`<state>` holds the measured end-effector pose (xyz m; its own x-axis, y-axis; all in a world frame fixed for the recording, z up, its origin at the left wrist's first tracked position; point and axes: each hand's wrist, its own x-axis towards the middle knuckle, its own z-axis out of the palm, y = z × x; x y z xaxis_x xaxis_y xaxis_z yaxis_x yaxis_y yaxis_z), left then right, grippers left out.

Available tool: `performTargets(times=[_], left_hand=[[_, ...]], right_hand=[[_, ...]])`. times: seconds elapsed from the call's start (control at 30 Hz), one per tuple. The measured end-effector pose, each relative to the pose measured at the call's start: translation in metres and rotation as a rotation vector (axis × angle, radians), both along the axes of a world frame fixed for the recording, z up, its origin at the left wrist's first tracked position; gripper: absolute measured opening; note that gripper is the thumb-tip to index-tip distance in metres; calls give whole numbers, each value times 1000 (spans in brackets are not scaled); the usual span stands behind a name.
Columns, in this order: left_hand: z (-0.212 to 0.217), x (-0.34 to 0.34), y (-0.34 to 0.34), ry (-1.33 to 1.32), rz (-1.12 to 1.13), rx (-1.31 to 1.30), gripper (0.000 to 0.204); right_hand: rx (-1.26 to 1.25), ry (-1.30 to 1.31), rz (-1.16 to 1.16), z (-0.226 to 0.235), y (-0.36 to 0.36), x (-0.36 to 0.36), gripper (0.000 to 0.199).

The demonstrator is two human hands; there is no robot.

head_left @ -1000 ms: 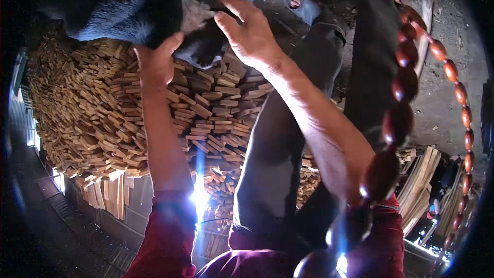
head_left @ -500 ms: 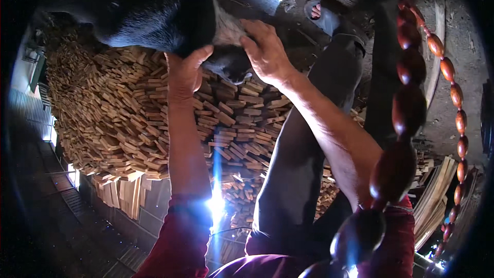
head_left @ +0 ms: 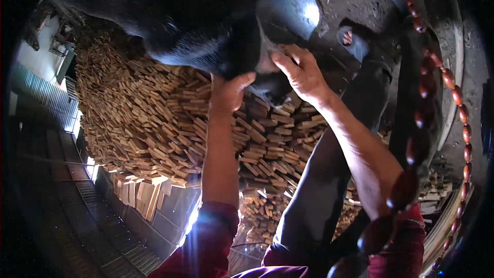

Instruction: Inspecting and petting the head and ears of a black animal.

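Note:
A large black sack-like bundle (head_left: 175, 25) fills the top of the view. My left hand (head_left: 229, 92) grips its lower edge from below, thumb hooked up over the dark cloth. My right hand (head_left: 298, 72) holds the same edge just to the right, fingers curled on a paler fold. Both forearms reach up from red sleeves at the lower edge. What is inside the bundle is hidden.
A big heap of short wooden sticks (head_left: 154, 123) lies under the hands. My dark-trousered leg (head_left: 329, 175) and sandalled foot (head_left: 352, 38) stand at right on dirt ground. A string of red-brown beads (head_left: 419, 144) hangs in front at right. Corrugated sheet (head_left: 103, 226) lies lower left.
Both hands have kept their hold while the black bundle came nearer and now covers more of the top. The view shifted, so the stick heap sits further right.

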<state>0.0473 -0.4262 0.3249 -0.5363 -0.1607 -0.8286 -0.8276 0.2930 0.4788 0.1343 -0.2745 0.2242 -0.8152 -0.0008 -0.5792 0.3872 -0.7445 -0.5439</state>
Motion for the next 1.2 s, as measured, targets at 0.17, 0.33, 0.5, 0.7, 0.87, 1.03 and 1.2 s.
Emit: performTargets(times=[0.17,0.33,0.5,0.7,0.87,1.03,1.2], left_hand=[[0,1,8,-27,-2,-5,78],[14,-9,38,-102,67,-83,73],[8,-6,24,-36,-55,-140,71],[7,4,6,21,-311,-147,73],[2,0,31,18,-173,-84,75],[13,-11,46,-22,-248,-138,72],[7,-3,37,123,-361,-157,66]], right_hand=[[203,-178,277,1,1,-18,72],[524,-38,291,14,6,-17,61],[565,-39,304,18,0,-12,31],[219,-146,157,16,10,-26,74],[-57,-235,251,9,27,-39,81],[103,-227,322,13,24,-51,65],[-215,-157,103,27,33,-55,57]])
